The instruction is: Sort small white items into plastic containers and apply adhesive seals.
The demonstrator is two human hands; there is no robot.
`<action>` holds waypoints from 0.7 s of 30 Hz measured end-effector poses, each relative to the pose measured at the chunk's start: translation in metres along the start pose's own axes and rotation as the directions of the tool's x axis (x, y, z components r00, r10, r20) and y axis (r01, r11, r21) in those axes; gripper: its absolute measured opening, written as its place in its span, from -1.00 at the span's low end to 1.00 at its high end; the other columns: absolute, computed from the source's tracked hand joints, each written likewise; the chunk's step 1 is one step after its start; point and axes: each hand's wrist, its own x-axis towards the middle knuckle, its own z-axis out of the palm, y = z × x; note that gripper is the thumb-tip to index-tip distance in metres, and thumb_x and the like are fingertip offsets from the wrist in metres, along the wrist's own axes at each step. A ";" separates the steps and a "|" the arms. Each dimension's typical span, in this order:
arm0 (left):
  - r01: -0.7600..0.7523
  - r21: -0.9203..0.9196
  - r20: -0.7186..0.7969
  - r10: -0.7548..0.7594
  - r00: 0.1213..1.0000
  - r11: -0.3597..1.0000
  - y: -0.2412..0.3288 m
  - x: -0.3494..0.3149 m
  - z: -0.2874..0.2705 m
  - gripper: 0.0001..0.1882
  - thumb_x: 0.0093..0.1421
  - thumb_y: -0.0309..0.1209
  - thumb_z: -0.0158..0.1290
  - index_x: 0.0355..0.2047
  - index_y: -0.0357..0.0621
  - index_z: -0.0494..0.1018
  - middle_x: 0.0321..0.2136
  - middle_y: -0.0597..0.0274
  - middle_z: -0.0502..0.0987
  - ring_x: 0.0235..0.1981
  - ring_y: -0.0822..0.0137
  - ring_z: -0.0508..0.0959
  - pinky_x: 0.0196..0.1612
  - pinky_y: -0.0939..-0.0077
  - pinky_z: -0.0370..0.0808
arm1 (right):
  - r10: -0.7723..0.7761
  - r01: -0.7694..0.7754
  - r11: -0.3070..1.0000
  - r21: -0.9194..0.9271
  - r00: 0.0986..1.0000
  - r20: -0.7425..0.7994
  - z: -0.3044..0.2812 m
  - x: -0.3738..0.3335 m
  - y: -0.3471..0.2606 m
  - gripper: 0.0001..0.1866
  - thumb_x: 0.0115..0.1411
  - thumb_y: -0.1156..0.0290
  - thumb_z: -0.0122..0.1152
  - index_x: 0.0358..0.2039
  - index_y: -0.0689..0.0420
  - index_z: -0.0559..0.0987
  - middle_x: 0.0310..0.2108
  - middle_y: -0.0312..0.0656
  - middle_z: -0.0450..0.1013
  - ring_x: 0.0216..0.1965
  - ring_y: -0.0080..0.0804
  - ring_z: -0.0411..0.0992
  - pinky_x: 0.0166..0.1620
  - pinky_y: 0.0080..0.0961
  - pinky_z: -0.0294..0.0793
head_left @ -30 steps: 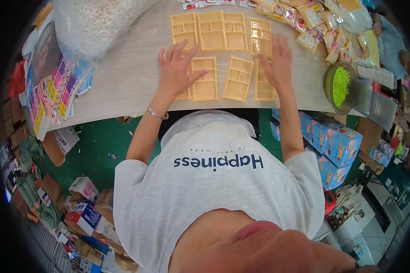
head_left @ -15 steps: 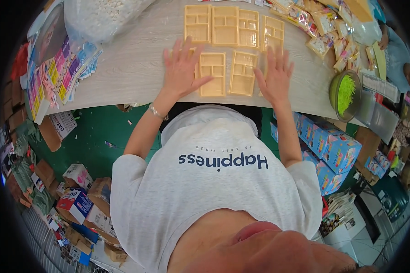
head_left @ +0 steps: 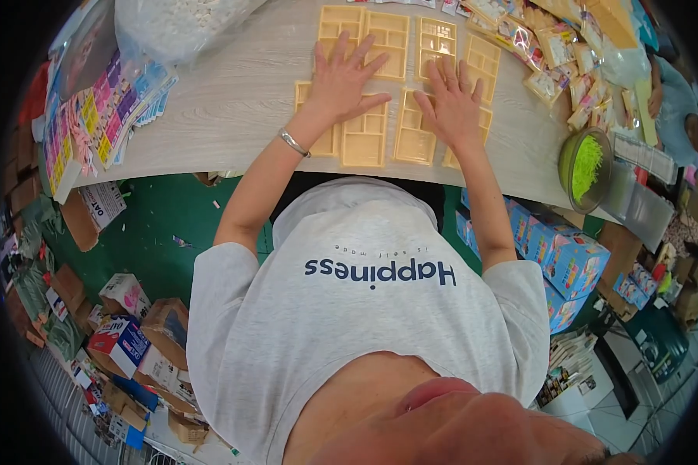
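Observation:
Several pale yellow plastic trays with small compartments lie in two rows on the table. My left hand (head_left: 343, 84), fingers spread, lies over the left trays. Its fingertips reach the far-row tray (head_left: 388, 48), and its palm partly covers the near-left tray (head_left: 315, 133) and the tray (head_left: 363, 142) beside it. My right hand (head_left: 453, 107), also spread, lies across the right trays. Its fingertips reach the far-row tray (head_left: 436, 32), and its thumb is over the near-row tray (head_left: 415, 139). Whether the palms press on the trays cannot be told. Neither hand grasps anything.
A bowl of bright green shreds (head_left: 586, 169) stands at the table's right edge. Small packets (head_left: 557, 45) are heaped at the far right. Printed sheets (head_left: 105, 108) and a clear bag of white pieces (head_left: 182, 27) lie at left. Blue boxes (head_left: 570, 260) stand below the table.
My left hand has moved away from me and slightly right, onto the far-row trays. My right hand has shifted slightly left. The two right far-row trays have moved right, leaving a gap.

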 end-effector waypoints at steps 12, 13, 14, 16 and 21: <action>0.259 -0.161 -0.060 -0.271 0.961 0.952 0.003 -0.088 -0.027 0.17 0.01 0.43 0.12 0.43 -0.10 0.12 0.46 -0.06 0.01 0.46 -0.25 -0.07 0.30 -0.57 -0.12 | -0.106 0.097 0.992 0.077 0.986 0.132 -0.033 -0.068 -0.038 -0.09 0.27 -0.19 0.09 0.47 0.06 0.11 0.50 -0.03 -0.04 0.52 0.12 -0.17 0.40 0.36 -0.25; 0.283 -0.156 -0.059 -0.295 0.954 0.946 0.008 -0.091 -0.021 0.20 0.00 0.43 0.13 0.42 -0.17 0.11 0.46 -0.09 0.01 0.46 -0.26 -0.07 0.30 -0.56 -0.13 | -0.050 0.044 0.998 0.045 0.989 0.140 -0.027 -0.070 -0.039 -0.10 0.27 -0.19 0.08 0.47 0.05 0.12 0.50 -0.05 -0.04 0.52 0.10 -0.17 0.41 0.35 -0.26; 0.282 -0.158 -0.059 -0.295 0.954 0.946 0.012 -0.092 -0.015 0.20 0.00 0.43 0.13 0.42 -0.17 0.11 0.46 -0.09 0.01 0.46 -0.26 -0.07 0.30 -0.56 -0.13 | 0.007 -0.009 1.000 0.011 0.989 0.146 -0.022 -0.071 -0.039 -0.11 0.27 -0.19 0.07 0.46 0.05 0.13 0.50 -0.06 -0.03 0.52 0.08 -0.16 0.41 0.35 -0.28; 0.256 -0.178 -0.046 -0.268 0.962 0.950 0.022 -0.094 -0.011 0.15 0.03 0.38 0.13 0.42 -0.15 0.12 0.45 -0.06 0.03 0.47 -0.21 -0.08 0.30 -0.54 -0.14 | 0.036 -0.035 0.999 -0.009 0.988 0.149 -0.020 -0.072 -0.039 -0.11 0.28 -0.19 0.07 0.46 0.05 0.13 0.50 -0.07 -0.03 0.52 0.07 -0.16 0.41 0.35 -0.27; 0.184 -0.168 -0.055 -0.196 0.979 0.968 0.024 -0.078 -0.005 0.11 0.06 0.36 0.13 0.42 -0.13 0.14 0.46 -0.02 0.02 0.48 -0.13 -0.07 0.30 -0.53 -0.12 | 0.062 -0.059 0.998 -0.027 0.990 0.125 -0.017 -0.069 -0.030 -0.12 0.29 -0.18 0.07 0.46 0.07 0.13 0.50 -0.10 -0.01 0.52 0.06 -0.15 0.41 0.34 -0.27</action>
